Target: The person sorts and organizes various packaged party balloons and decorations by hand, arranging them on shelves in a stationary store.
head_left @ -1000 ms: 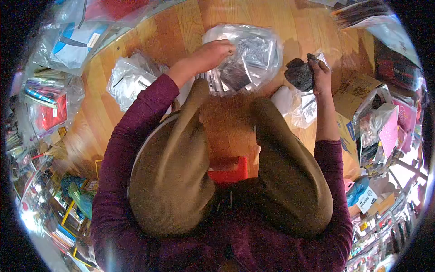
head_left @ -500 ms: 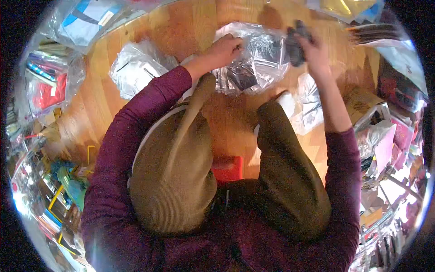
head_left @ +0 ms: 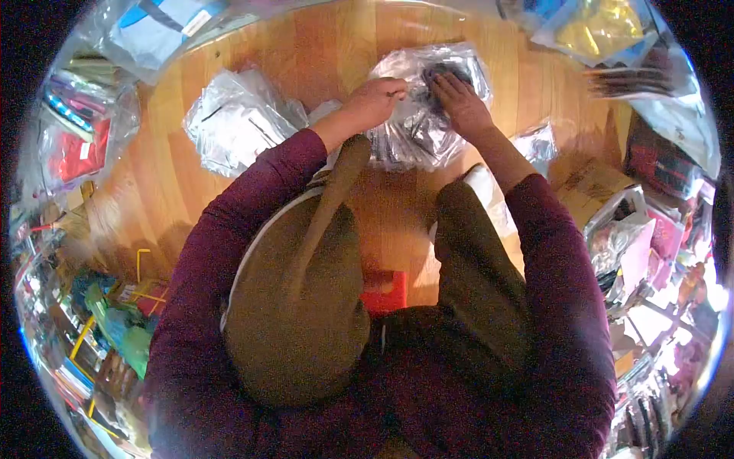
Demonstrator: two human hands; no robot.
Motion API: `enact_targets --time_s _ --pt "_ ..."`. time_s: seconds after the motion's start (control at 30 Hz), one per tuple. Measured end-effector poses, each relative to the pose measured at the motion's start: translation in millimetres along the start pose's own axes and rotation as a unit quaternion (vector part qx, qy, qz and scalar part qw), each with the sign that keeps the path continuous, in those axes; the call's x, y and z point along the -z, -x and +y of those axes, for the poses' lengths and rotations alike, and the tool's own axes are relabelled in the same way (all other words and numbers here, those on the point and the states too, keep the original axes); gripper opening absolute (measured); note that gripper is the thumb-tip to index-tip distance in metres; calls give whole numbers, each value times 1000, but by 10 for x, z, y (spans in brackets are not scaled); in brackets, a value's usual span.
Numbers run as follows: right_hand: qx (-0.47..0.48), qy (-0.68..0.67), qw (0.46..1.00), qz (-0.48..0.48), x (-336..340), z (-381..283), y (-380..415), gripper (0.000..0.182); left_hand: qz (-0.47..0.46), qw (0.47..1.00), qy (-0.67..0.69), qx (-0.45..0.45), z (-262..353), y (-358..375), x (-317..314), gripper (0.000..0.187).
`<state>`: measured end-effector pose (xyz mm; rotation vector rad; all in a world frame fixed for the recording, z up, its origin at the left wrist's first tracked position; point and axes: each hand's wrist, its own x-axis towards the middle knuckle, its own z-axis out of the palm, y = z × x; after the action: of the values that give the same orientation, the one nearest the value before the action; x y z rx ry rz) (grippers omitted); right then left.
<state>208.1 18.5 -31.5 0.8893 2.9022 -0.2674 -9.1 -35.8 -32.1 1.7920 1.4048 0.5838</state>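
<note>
A pile of clear plastic bags with dark flat contents lies on the wooden floor in front of me. My left hand is closed at the pile's left edge, thumb and fingers pinched by the plastic. My right hand is on top of the pile, its fingers over a soft dark cloth-like bundle pressed against the bags. The bundle is partly hidden beneath the fingers. To the left is a second heap of clear bags, apart from both hands.
Another plastic packet lies right of my right forearm. A red object sits on the floor between my legs. Cardboard and packets crowd the right side. Bagged goods line the left, with wrapped packages at the far right.
My right hand has moved left and down from beside the pile, bringing the dark bundle onto the bags. My left hand stays close to the pile's left edge.
</note>
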Motion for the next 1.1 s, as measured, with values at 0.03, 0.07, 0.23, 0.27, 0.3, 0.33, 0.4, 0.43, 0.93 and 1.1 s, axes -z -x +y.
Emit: enact_targets --time_s 0.03,0.07,0.23,0.27,0.3,0.33,0.4,0.43,0.93,1.1 --pt "8 3 1000 0 -5 60 34 63 -26 999 23 19 -22 5 14 22" --pt "-54 -17 998 -10 -59 162 105 57 -19 999 22 22 -37 9 11 22" --pt "-235 -127 955 130 54 572 310 35 45 997 60 -37 -52 67 -25 17" --pt "-360 -199 906 98 287 477 243 31 45 996 62 -38 -81 49 -51 17" --pt "-302 -200 916 170 319 412 148 30 43 996 70 -46 -137 31 -83 18" --pt "-243 -201 918 240 320 311 46 28 38 995 76 -53 -186 32 -117 19" --pt "-209 -58 975 41 219 19 -216 41 49 995 36 -78 -232 26 -202 20" --pt "-131 -115 984 -40 -10 -36 -345 47 68 992 -9 -103 -248 -9 -186 20" --pt "-366 -67 928 -1 72 969 401 25 3 999 28 -43 6 112 29 16" --pt "-394 -217 874 183 373 802 436 26 30 994 39 -95 -80 136 -49 16"
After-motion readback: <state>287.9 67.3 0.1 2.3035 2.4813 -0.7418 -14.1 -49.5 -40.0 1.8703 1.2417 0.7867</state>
